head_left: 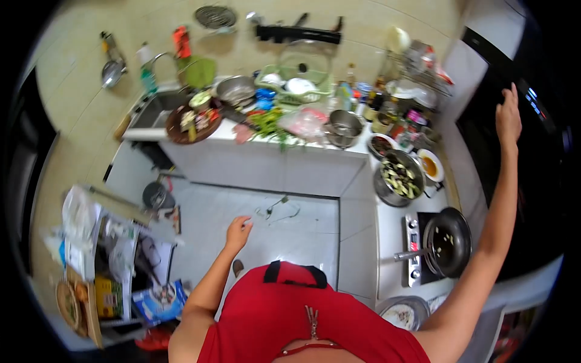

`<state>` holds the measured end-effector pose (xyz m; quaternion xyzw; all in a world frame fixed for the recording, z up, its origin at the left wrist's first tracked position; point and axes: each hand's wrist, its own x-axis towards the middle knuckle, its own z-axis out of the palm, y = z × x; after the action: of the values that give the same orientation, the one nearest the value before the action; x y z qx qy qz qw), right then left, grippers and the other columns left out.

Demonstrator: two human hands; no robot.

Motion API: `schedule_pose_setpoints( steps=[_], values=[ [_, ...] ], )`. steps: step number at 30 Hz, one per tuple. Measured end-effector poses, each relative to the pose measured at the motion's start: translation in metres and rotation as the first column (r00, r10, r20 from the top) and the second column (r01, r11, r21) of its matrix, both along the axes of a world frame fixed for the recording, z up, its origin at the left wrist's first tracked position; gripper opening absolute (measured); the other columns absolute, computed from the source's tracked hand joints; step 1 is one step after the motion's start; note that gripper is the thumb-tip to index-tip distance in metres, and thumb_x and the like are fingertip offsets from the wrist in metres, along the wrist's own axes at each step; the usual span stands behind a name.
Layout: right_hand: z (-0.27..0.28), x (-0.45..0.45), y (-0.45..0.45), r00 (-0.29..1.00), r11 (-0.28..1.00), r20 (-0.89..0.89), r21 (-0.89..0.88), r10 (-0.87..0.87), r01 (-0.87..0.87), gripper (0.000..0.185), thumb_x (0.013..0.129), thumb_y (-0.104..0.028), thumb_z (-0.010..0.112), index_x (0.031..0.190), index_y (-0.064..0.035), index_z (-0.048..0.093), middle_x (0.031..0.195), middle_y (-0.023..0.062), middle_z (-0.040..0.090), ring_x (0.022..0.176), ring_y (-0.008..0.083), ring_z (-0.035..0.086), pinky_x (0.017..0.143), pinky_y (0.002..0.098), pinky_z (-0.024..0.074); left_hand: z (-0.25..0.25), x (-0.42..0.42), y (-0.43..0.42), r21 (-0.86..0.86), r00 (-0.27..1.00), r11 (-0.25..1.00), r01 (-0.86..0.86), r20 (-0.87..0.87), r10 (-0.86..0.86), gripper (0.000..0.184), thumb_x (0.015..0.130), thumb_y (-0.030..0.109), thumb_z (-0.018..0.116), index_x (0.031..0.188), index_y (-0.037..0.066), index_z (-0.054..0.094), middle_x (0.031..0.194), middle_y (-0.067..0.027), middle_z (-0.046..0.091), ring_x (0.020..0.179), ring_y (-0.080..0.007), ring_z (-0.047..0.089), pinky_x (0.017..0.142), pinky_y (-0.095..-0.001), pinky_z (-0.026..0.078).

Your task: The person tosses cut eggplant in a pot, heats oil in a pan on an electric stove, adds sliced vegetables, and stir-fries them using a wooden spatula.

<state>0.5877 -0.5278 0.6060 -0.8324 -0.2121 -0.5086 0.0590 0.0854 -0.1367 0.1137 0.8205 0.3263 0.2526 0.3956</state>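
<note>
On the far left stands one shelf rack [129, 266], with one blue bag [160, 302] at its front. One bucket [158, 196] sits on the floor [308, 233], whose middle gives open room. One sink [160, 109] is set near the desk [387, 227]'s left end, with one round board [209, 130] beside it at the front edge. The left hand [239, 233] hangs above the floor, fingers loosely bent, grasping nothing. Past the desk's corner, one steel pot [386, 192] holds sliced vegetables [400, 177]; nearer, one wok [463, 239] rests on one cooktop [413, 248], its handle pointing towards the front edge. Far right, the right hand [509, 115], unclenched and empty, reaches close to one lit display [533, 100] on a black appliance [532, 163]; I cannot tell whether they touch.
</note>
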Motion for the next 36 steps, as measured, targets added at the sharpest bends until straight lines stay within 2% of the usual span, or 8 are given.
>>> schedule_pose_setpoints(
  steps=[2, 6, 10, 16, 21, 29, 32, 36],
  values=[
    [-0.027, -0.008, 0.023, 0.991, 0.990, 0.017, -0.052, 0.131, -0.130, 0.031, 0.084, -0.006, 0.047, 0.115, -0.0107, 0.048, 0.135, 0.0065, 0.043, 0.102, 0.0330, 0.057, 0.077, 0.0413, 0.0481, 0.005, 0.000, 0.001, 0.015, 1.000, 1.000, 0.000, 0.016, 0.000, 0.024, 0.082, 0.018, 0.062, 0.102, 0.005, 0.063, 0.098, -0.0123, 0.061, 0.075, -0.0238, 0.060, 0.068, -0.0321, 0.050],
    [-0.091, -0.068, 0.082, 0.909, 0.921, -0.177, -0.029, 0.378, -0.388, 0.020, 0.086, -0.005, 0.048, 0.105, -0.0086, 0.054, 0.106, 0.0119, 0.058, 0.090, 0.0327, 0.060, 0.072, 0.0395, 0.0485, 0.012, -0.001, 0.008, -0.023, 1.000, 1.000, -0.005, 0.004, 0.005, 0.025, 0.082, 0.015, 0.063, 0.105, 0.004, 0.063, 0.104, -0.0118, 0.061, 0.081, -0.0231, 0.060, 0.071, -0.0314, 0.050],
    [-0.149, -0.152, 0.131, 0.781, 0.806, -0.340, -0.098, 0.524, -0.584, 0.016, 0.085, -0.005, 0.051, 0.100, -0.0078, 0.055, 0.091, 0.0142, 0.058, 0.082, 0.0336, 0.060, 0.068, 0.0384, 0.0475, 0.017, -0.008, 0.017, -0.011, 1.000, 1.000, -0.008, 0.020, 0.008, 0.025, 0.081, 0.012, 0.063, 0.105, 0.005, 0.063, 0.105, -0.0114, 0.061, 0.080, -0.0224, 0.060, 0.072, -0.0308, 0.049],
    [-0.226, -0.224, 0.176, 0.603, 0.685, -0.573, -0.096, 0.555, -0.722, 0.011, 0.080, -0.006, 0.058, 0.090, -0.0088, 0.056, 0.082, 0.0113, 0.055, 0.068, 0.0323, 0.059, 0.058, 0.0418, 0.0466, 0.007, -0.035, 0.051, -0.026, 1.000, 0.999, -0.030, 0.000, 0.030, 0.025, 0.081, 0.013, 0.063, 0.105, 0.005, 0.064, 0.104, -0.0116, 0.061, 0.080, -0.0217, 0.059, 0.071, -0.0309, 0.049],
    [-0.273, -0.259, 0.213, 0.532, 0.737, -0.687, 0.009, 0.496, -0.676, 0.004, 0.080, -0.008, 0.061, 0.082, -0.0069, 0.058, 0.078, 0.0116, 0.056, 0.068, 0.0323, 0.059, 0.059, 0.0415, 0.0460, 0.004, -0.066, 0.096, -0.041, 0.998, 0.998, -0.056, -0.009, 0.055, 0.025, 0.082, 0.014, 0.063, 0.105, 0.005, 0.063, 0.105, -0.0119, 0.061, 0.077, -0.0219, 0.059, 0.072, -0.0312, 0.049],
    [-0.350, -0.323, 0.293, 0.441, 0.827, -0.756, 0.229, 0.483, -0.513, 0.008, 0.083, -0.011, 0.061, 0.086, -0.0036, 0.061, 0.086, 0.0140, 0.062, 0.073, 0.0334, 0.060, 0.065, 0.0400, 0.0470, -0.014, -0.143, 0.178, -0.074, 0.992, 0.990, -0.120, -0.045, 0.117, 0.025, 0.082, 0.014, 0.063, 0.105, 0.004, 0.063, 0.104, -0.0112, 0.060, 0.075, -0.0205, 0.058, 0.070, -0.0301, 0.049],
    [-0.377, -0.356, 0.332, 0.384, 0.799, -0.753, 0.301, 0.534, -0.521, 0.010, 0.084, -0.011, 0.061, 0.089, -0.0030, 0.062, 0.087, 0.0148, 0.062, 0.075, 0.0336, 0.060, 0.066, 0.0390, 0.0476, -0.017, -0.177, 0.209, -0.044, 0.986, 0.987, -0.158, -0.055, 0.155, 0.028, 0.081, 0.010, 0.061, 0.109, 0.004, 0.061, 0.101, -0.0113, 0.060, 0.074, -0.0190, 0.057, 0.068, -0.0289, 0.048],
    [-0.365, -0.409, 0.395, 0.105, 0.713, -0.784, 0.489, 0.612, -0.503, 0.019, 0.083, -0.014, 0.063, 0.097, -0.0021, 0.062, 0.101, 0.0130, 0.061, 0.078, 0.0270, 0.061, 0.067, 0.0365, 0.0494, -0.001, -0.220, 0.262, 0.115, 0.971, 0.965, -0.234, -0.026, 0.239, 0.035, 0.082, 0.000, 0.057, 0.117, 0.005, 0.056, 0.085, -0.0075, 0.057, 0.071, -0.0159, 0.055, 0.067, -0.0270, 0.046]
  ],
)
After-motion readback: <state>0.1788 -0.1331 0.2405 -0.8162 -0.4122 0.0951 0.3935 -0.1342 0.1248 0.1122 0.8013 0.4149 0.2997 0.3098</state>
